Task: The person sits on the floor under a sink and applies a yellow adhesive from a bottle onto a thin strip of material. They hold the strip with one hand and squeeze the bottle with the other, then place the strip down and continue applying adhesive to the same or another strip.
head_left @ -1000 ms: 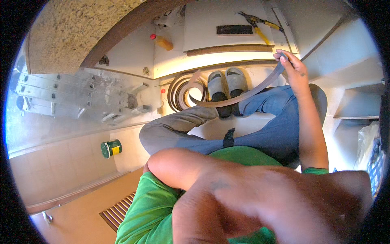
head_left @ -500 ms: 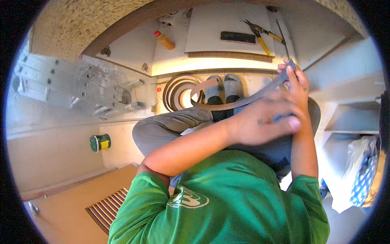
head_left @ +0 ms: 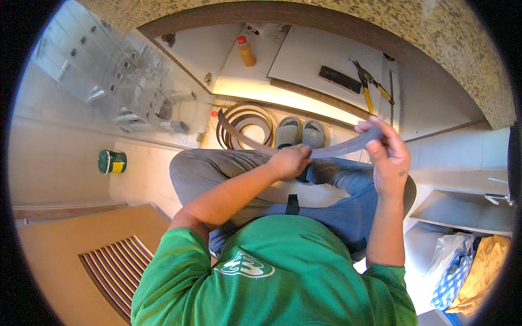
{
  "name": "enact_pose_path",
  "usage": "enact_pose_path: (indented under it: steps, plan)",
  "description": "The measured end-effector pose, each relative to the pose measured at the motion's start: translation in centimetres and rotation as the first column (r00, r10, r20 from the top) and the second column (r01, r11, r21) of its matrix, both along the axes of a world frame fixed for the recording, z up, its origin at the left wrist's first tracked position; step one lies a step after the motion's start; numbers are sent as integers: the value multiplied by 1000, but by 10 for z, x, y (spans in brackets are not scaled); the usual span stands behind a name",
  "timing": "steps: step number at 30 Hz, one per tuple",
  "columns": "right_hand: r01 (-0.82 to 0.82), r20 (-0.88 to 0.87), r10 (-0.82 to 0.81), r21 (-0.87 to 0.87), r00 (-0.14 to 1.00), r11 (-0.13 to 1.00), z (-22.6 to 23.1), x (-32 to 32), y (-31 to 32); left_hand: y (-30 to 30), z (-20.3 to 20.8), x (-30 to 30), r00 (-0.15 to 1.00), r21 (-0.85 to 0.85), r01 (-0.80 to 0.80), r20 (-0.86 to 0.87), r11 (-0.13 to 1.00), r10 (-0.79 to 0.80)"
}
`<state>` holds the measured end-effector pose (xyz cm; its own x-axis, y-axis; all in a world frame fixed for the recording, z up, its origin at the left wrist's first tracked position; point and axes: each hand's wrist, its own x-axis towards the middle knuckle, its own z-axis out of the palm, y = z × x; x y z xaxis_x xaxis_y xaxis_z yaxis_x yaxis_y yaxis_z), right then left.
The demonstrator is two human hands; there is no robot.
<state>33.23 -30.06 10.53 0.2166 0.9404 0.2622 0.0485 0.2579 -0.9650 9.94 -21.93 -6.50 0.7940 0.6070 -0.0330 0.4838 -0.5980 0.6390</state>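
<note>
A long, flexible brown strip of edge banding bows across my lap, held between both hands. My left hand is closed round it near the middle, over my shins. Toward the strip's right end, my right hand pinches it between thumb and fingers. The strip's other end rises free past my left hand, in front of a coil of brown banding on the floor. Beyond my right hand lie yellow-handled snips and a dark rectangular block on a white board.
A speckled stone countertop overhangs the cabinet. An orange bottle with a red cap stands inside it. Left are a green tin and a slatted door panel. Bags sit in a compartment at right.
My left hand has moved left and away from my right forearm, and now grips the strip. My right hand still holds its end, slightly lower. The view has shifted.
</note>
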Motion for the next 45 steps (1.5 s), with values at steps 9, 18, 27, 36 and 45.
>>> enact_pose_path:
  steps: [9,18,27,36,45]
  plan:
    - [-445,119,430,301,895,843,91,11,-38,48,2,-79,893,150,-203,-377,968,246]
    - [-644,-41,684,298,729,704,174,-71,-20,69,-39,-102,796,-72,-358,-545,931,264]
    - [-636,19,688,401,726,660,170,-83,-9,91,-67,-114,764,-93,-391,-588,916,266]
    - [-786,150,809,392,568,479,167,-57,-4,92,-82,-124,705,-124,-459,-653,880,276]
    - [-179,267,323,-450,908,875,2,16,-2,86,-81,-116,692,-96,-278,-710,956,130]
